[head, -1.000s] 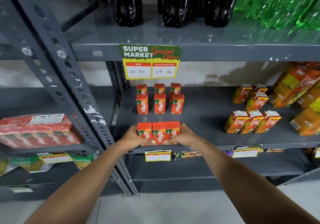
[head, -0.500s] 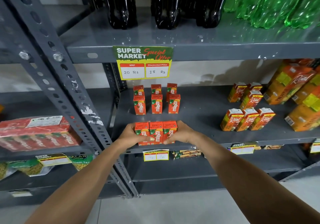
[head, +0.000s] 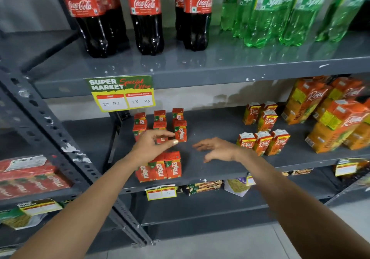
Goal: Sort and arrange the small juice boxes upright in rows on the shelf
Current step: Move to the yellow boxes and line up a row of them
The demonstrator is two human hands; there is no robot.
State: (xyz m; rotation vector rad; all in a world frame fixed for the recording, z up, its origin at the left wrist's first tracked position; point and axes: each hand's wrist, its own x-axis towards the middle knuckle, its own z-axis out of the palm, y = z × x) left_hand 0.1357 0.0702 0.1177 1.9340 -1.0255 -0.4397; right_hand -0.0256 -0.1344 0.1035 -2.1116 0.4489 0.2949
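Small red Maaza juice boxes stand upright in three rows on the grey middle shelf (head: 210,170). The front row (head: 160,168) of three boxes stands near the shelf's front edge, partly behind my left wrist. My left hand (head: 152,144) hovers above it, fingers spread, thumb and fingertips close to the middle row (head: 180,132). The back row (head: 160,115) stands under the price sign. My right hand (head: 218,149) floats open over bare shelf, to the right of the boxes, holding nothing.
Small Real juice cartons (head: 262,141) stand to the right, with large Real cartons (head: 330,118) stacked further right. Cola bottles (head: 146,18) and green soda bottles (head: 280,12) fill the shelf above. A price sign (head: 122,93) hangs down. A slotted upright post (head: 60,144) rises at left.
Both hands have let go of the front row of three boxes and lifted. The left hand moved back toward the middle row; the right hand swung out to the right.
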